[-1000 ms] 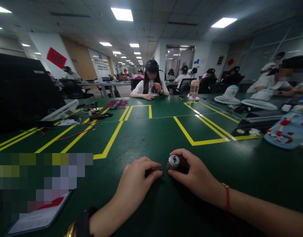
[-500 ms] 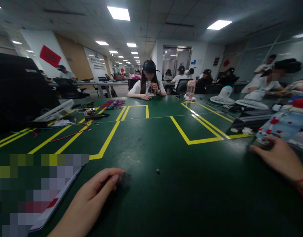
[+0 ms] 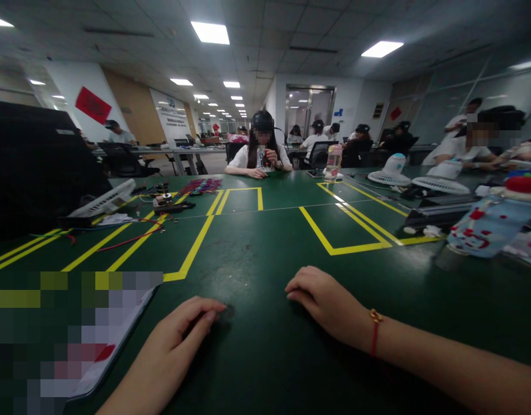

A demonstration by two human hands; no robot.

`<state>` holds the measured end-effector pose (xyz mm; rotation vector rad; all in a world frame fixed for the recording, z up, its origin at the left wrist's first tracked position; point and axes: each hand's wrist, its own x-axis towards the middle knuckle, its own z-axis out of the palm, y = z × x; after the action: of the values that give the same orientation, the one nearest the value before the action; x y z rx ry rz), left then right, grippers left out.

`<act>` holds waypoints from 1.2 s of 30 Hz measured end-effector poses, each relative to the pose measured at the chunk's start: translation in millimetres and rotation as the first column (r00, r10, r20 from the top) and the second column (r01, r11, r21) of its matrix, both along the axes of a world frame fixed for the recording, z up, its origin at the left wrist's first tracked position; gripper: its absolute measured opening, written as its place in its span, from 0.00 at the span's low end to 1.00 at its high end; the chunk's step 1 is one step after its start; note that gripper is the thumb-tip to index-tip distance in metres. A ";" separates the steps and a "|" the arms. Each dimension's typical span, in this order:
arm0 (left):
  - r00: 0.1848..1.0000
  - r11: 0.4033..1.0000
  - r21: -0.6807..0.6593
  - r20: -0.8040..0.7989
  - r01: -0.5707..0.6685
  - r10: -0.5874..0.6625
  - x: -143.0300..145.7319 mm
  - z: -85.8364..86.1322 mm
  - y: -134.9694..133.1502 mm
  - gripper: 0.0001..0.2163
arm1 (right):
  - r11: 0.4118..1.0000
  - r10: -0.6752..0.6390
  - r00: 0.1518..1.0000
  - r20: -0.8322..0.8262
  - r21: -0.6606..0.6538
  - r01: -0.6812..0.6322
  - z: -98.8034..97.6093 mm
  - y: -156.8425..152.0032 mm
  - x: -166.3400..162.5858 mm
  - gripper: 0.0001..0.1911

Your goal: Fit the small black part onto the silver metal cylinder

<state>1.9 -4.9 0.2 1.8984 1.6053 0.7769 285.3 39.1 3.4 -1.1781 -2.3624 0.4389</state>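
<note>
My left hand (image 3: 185, 331) rests low over the green table (image 3: 257, 357), thumb and index finger pinched together. At their tips is a small, dark, blurred piece (image 3: 228, 311) whose kind I cannot make out. Across from it, my right hand (image 3: 323, 302) is above the middle of the table, fingers curled and pressed together with the tips pointing left. Whatever those fingers hold, if anything, is hidden. A red cord bracelet (image 3: 374, 334) circles the right wrist.
A blue patterned bottle (image 3: 485, 225) with a red top stands at right, a dark cylinder (image 3: 449, 256) beside its base. Fans (image 3: 389, 173) lie farther back. Wires (image 3: 200, 186) and a white panel (image 3: 107, 199) are at left. A person (image 3: 259, 153) sits opposite.
My right hand has come left from beside the blue bottle to the table's middle. The small ring-like piece that lay there is no longer visible. My left hand keeps its pinch.
</note>
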 end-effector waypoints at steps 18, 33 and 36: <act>0.997 0.997 -0.035 -0.039 0.065 -0.067 -11.9 -21.8 7.4 0.12 | 0.306 -0.947 0.282 0.152 0.170 0.937 31.7 5.0 310.1 0.24; 0.996 0.998 -0.020 -0.065 0.065 -0.067 -15.3 -28.1 9.7 0.09 | 0.292 -0.956 0.292 -0.011 -0.012 0.956 27.8 4.6 296.2 0.21; 0.993 0.996 -0.028 -0.080 0.089 -0.091 -17.7 -29.2 9.8 0.11 | 0.310 -0.951 0.310 -0.019 -0.024 0.950 28.0 3.5 292.4 0.21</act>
<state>-15.8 5.0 -29.1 1.9927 1.5581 0.6479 577.8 42.6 31.3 -2.2653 -1.1716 0.0099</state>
